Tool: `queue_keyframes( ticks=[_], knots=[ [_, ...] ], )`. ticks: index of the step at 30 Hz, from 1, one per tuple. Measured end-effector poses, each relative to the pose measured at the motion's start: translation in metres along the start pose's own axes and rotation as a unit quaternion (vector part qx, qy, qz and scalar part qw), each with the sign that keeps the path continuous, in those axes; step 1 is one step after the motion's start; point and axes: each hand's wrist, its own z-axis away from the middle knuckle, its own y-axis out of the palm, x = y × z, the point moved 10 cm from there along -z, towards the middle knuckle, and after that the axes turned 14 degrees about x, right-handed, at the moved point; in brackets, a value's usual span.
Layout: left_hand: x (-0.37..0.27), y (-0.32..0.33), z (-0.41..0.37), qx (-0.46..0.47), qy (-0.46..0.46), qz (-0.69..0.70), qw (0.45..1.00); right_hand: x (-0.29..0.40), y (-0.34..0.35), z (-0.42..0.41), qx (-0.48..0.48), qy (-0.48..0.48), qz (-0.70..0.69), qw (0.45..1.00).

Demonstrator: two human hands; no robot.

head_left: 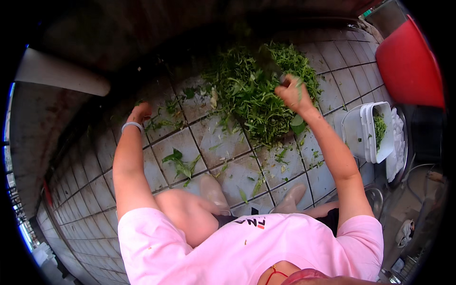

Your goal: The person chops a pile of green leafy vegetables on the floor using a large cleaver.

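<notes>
A large heap of cut leafy greens (253,96) lies on the tiled floor in front of me. Over its right part, my right hand (294,92) is closed around the handle of a dark-bladed knife (267,62); the blade is blurred and points up and left over the greens. My left hand (142,110), below a pale bracelet, is to the left of the heap near scattered leaf bits; its fingers are partly hidden, and a little green shows at them. A loose leafy sprig (183,165) rests on the tiles nearer my boots.
White nested buckets (365,131) with shredded greens inside stand at the right, beside a round metal basin holding something white (396,146). Behind them is a big red tub (409,64). A pale pipe (64,73) juts in at upper left. My boots (213,190) stand on the tiles.
</notes>
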Motion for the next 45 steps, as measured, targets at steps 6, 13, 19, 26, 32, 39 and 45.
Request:
queue_keyframes(
  ticks=[6, 13, 19, 26, 32, 39, 45],
  knots=[
    [-0.023, 0.011, 0.026, -0.057, 0.013, -0.13, 0.99, -0.049, 0.036, -0.005, -0.047, 0.009, 0.081, 0.996],
    [-0.063, 0.038, 0.041, -0.067, 0.101, 0.083, 0.989, -0.157, 0.041, 0.002, 0.092, 0.199, 0.084, 0.972],
    [-0.03, 0.081, 0.042, -0.184, 0.161, 0.018, 0.97, -0.039, -0.022, 0.005, -0.005, 0.004, -0.083, 0.997],
    [-0.036, 0.089, -0.012, -0.039, 0.105, 0.137, 0.984, -0.198, 0.089, 0.007, 0.143, 0.208, 0.07, 0.965],
    [-0.055, 0.156, 0.012, 0.153, 0.043, 0.037, 0.987, -0.194, 0.085, 0.012, 0.163, 0.239, 0.083, 0.954],
    [-0.062, 0.246, 0.163, -0.088, 0.18, -0.109, 0.974, -0.236, 0.079, 0.007, 0.14, 0.16, 0.155, 0.965],
    [-0.025, 0.301, 0.184, -0.251, 0.139, 0.083, 0.954, -0.252, 0.078, 0.005, 0.131, 0.12, 0.163, 0.971]
  ],
)
